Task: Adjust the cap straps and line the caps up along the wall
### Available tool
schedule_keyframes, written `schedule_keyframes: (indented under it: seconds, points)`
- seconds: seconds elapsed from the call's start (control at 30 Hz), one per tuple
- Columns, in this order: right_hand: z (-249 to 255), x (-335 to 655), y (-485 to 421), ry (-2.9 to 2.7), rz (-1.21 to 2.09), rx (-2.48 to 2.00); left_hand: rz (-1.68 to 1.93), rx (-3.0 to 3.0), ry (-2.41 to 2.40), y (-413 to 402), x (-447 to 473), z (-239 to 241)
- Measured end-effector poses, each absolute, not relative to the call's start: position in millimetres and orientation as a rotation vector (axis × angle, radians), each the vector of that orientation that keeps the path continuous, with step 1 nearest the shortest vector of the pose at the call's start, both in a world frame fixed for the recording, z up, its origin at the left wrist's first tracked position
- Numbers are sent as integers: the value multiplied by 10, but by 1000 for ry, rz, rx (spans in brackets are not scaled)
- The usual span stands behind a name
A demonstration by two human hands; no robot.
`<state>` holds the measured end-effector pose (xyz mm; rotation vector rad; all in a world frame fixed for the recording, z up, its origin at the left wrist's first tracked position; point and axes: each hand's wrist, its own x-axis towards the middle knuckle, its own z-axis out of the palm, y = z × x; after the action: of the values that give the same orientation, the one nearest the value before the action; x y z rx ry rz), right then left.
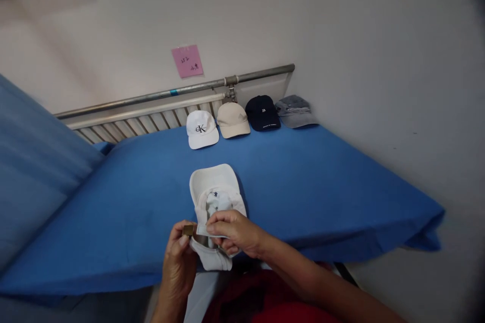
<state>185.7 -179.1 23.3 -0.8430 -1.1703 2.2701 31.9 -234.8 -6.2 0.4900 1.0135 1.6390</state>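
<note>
A white baseball cap [214, 180] lies upside down at the front edge of the blue-covered table, its brim pointing away from me and its inside showing. My left hand [181, 255] pinches the brass-coloured buckle [188, 230] at the cap's back strap, on the left. My right hand [237, 232] grips the light strap end [204, 229] between thumb and fingers, over the cap's opening. The strap end and the buckle are apart. Part of the cap's right side is hidden behind my right hand.
Along the table's [144, 186] back edge stand a white cap [202, 133], a beige cap [233, 120], a black cap [263, 113] and a grey cap [297, 112]. Behind them are a radiator [151, 120] and a metal pipe [147, 98]. A blue curtain [34, 161] hangs at left.
</note>
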Motion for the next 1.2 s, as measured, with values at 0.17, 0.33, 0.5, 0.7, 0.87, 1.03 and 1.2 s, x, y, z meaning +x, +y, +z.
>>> schedule_keyframes:
  seconds: [0.17, 0.33, 0.5, 0.7, 0.87, 1.03, 1.2]
  points:
    - [268, 1851, -1787, -1194, 2310, -857, 1581, 539, 959, -2379, 324, -72]
    - [267, 1865, -1791, -1106, 2367, -809, 1570, 545, 954, -2397, 357, -62]
    - [238, 1873, -1782, -1075, 2409, -759, 1542, 557, 956, -2376, 335, -95]
    - [195, 1888, -1768, -1010, 2478, -645, 1565, 556, 957, -2386, 383, -114]
    - [173, 1865, -1817, -993, 2411, -694, 1568, 484, 927, -2382, 412, -108]
    - [177, 1835, -1884, -1002, 2276, -772, 1547, 506, 977, -2370, 421, -84]
    - [166, 1824, -1900, -1045, 2236, -808, 1550, 556, 1048, -2366, 426, -95]
